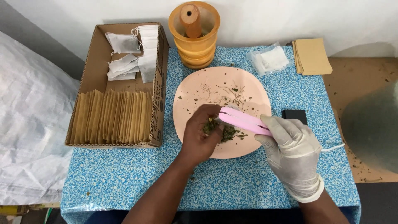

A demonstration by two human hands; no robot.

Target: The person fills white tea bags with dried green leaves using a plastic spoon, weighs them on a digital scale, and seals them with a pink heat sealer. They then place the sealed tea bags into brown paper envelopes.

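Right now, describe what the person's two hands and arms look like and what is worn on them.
The left hand is bare, with no glove, ring or watch in view, and its forearm shows no sleeve. The right hand wears a thin, whitish, slightly wrinkled disposable glove that ends in a rolled cuff at the wrist; the forearm above it is unsleeved too.

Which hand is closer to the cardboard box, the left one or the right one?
Left. The bare left hand is over the pink plate, just right of the cardboard box. The gloved right hand, holding a pink tool, is farther right.
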